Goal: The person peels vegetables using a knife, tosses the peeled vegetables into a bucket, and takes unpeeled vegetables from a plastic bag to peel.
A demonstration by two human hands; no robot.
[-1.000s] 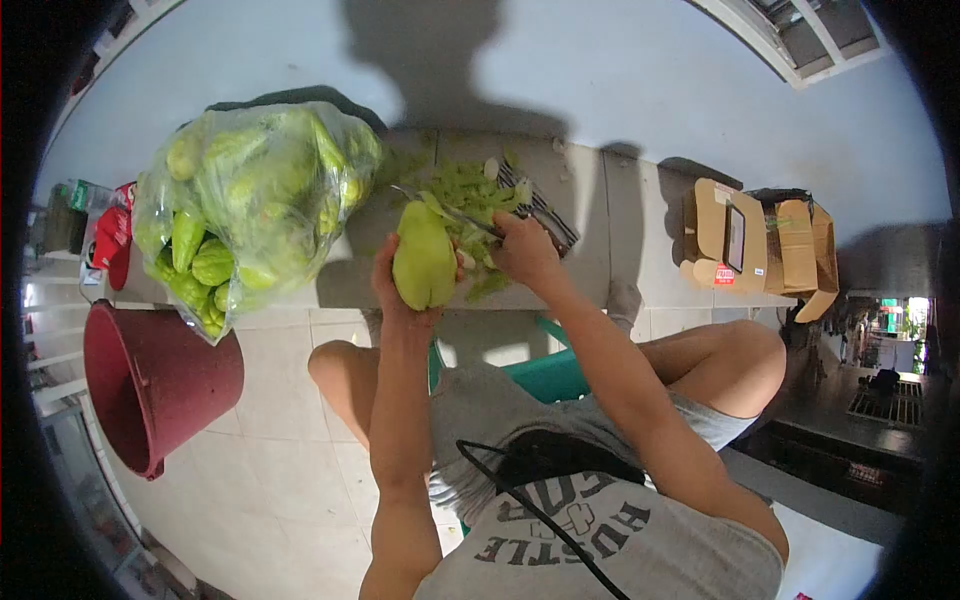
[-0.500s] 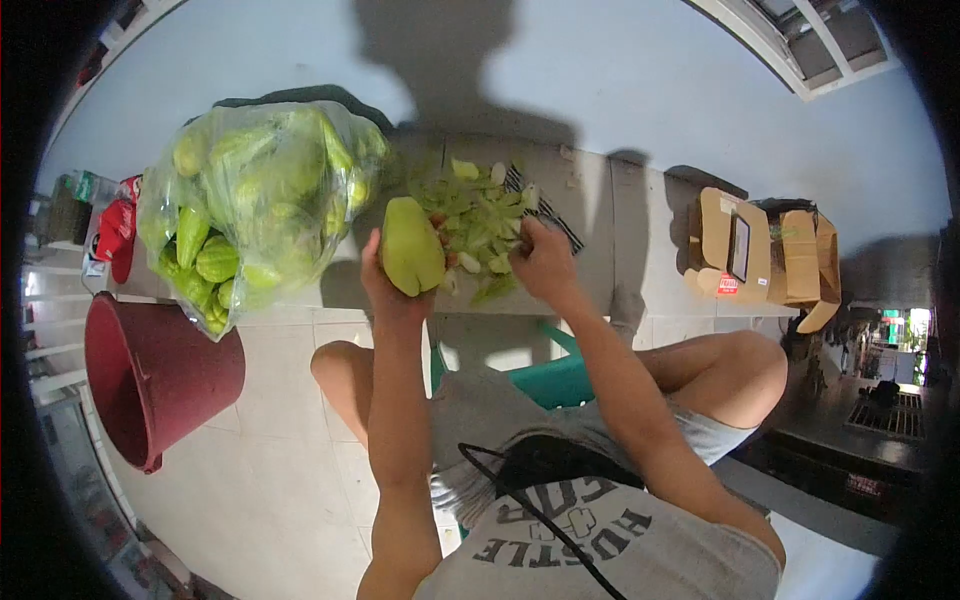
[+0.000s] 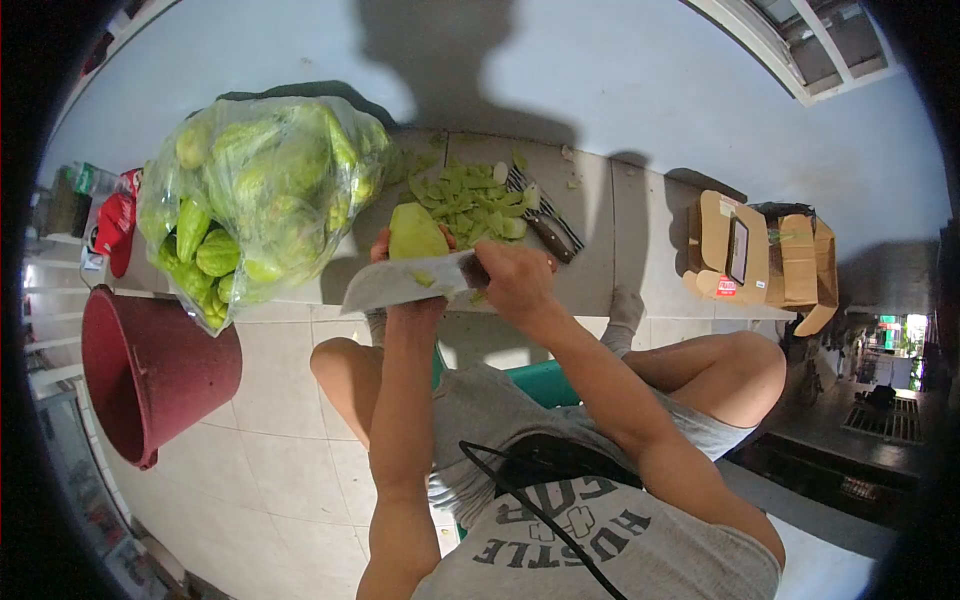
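Observation:
A peeled, pale green chayote [image 3: 415, 230] rests in my left hand [image 3: 416, 312], whose fingers wrap its sides. My right hand [image 3: 518, 280] grips the brown handle of a wide-bladed knife [image 3: 395, 283]. The blade lies across the near end of the chayote and hides part of it and of my left hand; a small green scrap clings to the metal. Beyond my hands, a pile of green peelings [image 3: 470, 200] covers part of the tiled ledge. Beside the pile, a second brown-handled tool [image 3: 550, 238] lies by a black-and-white striped item [image 3: 568, 232].
Left on the ledge sits a big clear plastic bag [image 3: 270, 180] full of chayotes. A dark red bucket [image 3: 190, 365] stands tilted in view below it. Opened cardboard boxes [image 3: 800, 255] are at the right. A green stool [image 3: 540, 380] shows between the legs.
My right hand has moved left from beside the peelings, and the wide knife is now visible against the chayote. The chayote has tipped and sits partly behind the blade. The brown-handled tool is uncovered.

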